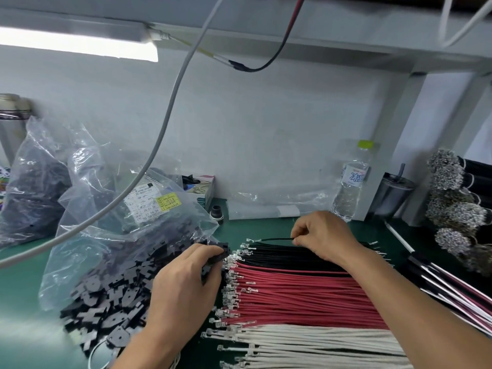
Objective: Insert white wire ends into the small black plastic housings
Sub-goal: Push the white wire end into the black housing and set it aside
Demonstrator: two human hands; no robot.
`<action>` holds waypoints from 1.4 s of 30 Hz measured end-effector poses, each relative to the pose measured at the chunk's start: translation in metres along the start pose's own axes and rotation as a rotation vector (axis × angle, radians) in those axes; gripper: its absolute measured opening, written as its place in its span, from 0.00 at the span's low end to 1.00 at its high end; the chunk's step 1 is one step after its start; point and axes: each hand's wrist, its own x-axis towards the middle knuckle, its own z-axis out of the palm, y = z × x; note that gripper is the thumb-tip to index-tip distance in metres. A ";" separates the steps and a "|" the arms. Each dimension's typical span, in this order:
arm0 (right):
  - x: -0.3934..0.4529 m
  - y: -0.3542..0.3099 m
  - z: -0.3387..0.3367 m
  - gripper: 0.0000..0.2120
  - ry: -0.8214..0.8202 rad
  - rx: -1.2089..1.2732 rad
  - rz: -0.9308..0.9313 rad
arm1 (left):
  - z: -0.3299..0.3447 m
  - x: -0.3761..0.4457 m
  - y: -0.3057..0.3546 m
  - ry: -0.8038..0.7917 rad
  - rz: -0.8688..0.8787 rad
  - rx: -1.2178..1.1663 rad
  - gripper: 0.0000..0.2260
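Pinching one thin black wire (277,239) with the right hand (322,235), lifted just above the black bunch (292,255); gripping a small black housing (222,250) in the left hand's (183,286) curled fingertips, beside the metal wire tips. Lying untouched at the near edge of the green table (24,302), the white wires (319,344). Probably light, bendy and floppy, so best pinched close behind the tiny metal tip; housing likely hard, light and easy to drop.
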 end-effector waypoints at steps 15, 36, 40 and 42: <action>-0.102 -0.036 0.011 0.14 0.615 0.137 -0.442 | -0.010 -0.004 0.021 -0.201 -0.494 -0.974 0.10; -0.108 -0.021 0.022 0.13 0.657 0.167 -0.424 | -0.006 -0.009 0.021 -0.272 -0.449 -0.891 0.10; -0.108 -0.022 0.023 0.13 0.638 0.178 -0.434 | -0.006 -0.009 0.023 -0.280 -0.409 -0.850 0.09; -0.109 -0.024 0.025 0.14 0.604 0.166 -0.438 | -0.006 -0.009 0.022 -0.280 -0.405 -0.844 0.08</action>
